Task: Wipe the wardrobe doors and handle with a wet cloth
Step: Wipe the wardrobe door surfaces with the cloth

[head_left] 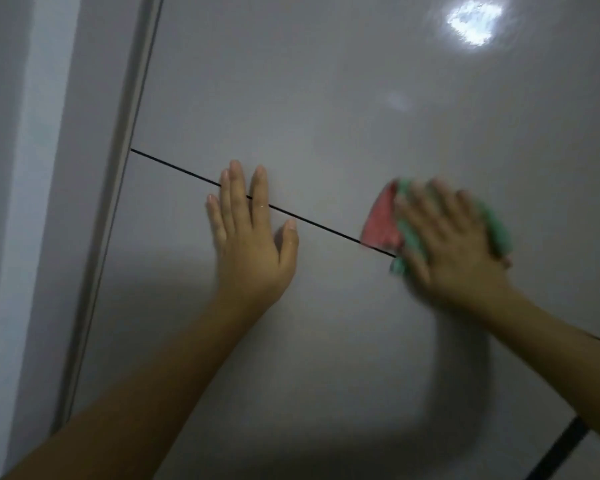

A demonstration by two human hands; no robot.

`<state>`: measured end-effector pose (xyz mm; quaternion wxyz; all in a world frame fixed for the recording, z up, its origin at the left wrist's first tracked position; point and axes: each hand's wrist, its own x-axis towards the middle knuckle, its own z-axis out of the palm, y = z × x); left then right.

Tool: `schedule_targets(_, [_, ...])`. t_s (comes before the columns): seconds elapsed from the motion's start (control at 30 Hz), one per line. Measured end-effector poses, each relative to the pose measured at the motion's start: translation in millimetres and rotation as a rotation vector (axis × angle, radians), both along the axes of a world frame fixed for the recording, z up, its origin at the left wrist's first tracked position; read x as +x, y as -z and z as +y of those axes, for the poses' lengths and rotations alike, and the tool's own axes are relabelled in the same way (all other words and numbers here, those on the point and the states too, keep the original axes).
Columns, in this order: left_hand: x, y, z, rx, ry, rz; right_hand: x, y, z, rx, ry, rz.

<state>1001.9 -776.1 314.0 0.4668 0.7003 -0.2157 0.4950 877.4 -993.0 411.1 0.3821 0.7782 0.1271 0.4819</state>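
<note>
A glossy grey wardrobe door [326, 98] fills the view, crossed by a thin dark seam [319, 225] that runs down to the right. My left hand [252, 233] lies flat on the door with straight fingers, over the seam. To its right, my right hand [454, 237] presses a red and green cloth [381, 223] flat against the door at the seam; this hand and the cloth are blurred. No handle shows.
The door's pale frame edge [118, 168] runs down the left side, with a grey wall [21, 168] beyond it. A dark vertical gap [558, 448] shows at the lower right. A lamp's glare [473, 24] reflects at the top right.
</note>
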Motion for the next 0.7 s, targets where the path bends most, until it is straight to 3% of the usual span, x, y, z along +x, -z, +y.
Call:
schedule_targets(0.07, [-9.5, -9.4, -11.2, 0.015, 0.026, -0.036, 3.6, -33.8, 2.4, 0.177, 0.030, -0.216])
schedule_targets(0.13, [-18.8, -18.5, -24.1, 0.022, 0.055, -0.052, 13.9, -25.0, 12.4, 0.298, 0.010, -0.337])
schedule_targets(0.2, [-26.5, -26.5, -37.6, 0.028, 0.070, -0.070, 13.5, 8.5, 10.2, 0.206, -0.027, -0.196])
schedule_targets(0.27, [-35.4, -32.7, -50.8, 0.052, 0.083, -0.064, -3.9, 35.4, -6.2, -0.017, -0.053, 0.053])
schedule_targets(0.37, [-53.9, -41.0, -73.1, 0.115, 0.123, -0.053, -37.3, 14.8, -41.2, -0.167, -0.037, 0.205])
schedule_targets(0.5, [-71.3, -53.6, -94.6, 0.173, 0.148, -0.089, -59.4, -58.5, -74.4, 0.151, 0.067, -0.125])
schedule_targets(0.6, [-82.6, -60.0, -113.7, 0.182, 0.163, -0.130, -52.1, -57.3, -69.5, 0.346, 0.032, -0.354])
schedule_targets(0.7, [-95.5, -64.5, -133.9, 0.154, 0.188, -0.139, -59.5, 0.7, -80.3, 0.255, 0.013, -0.210])
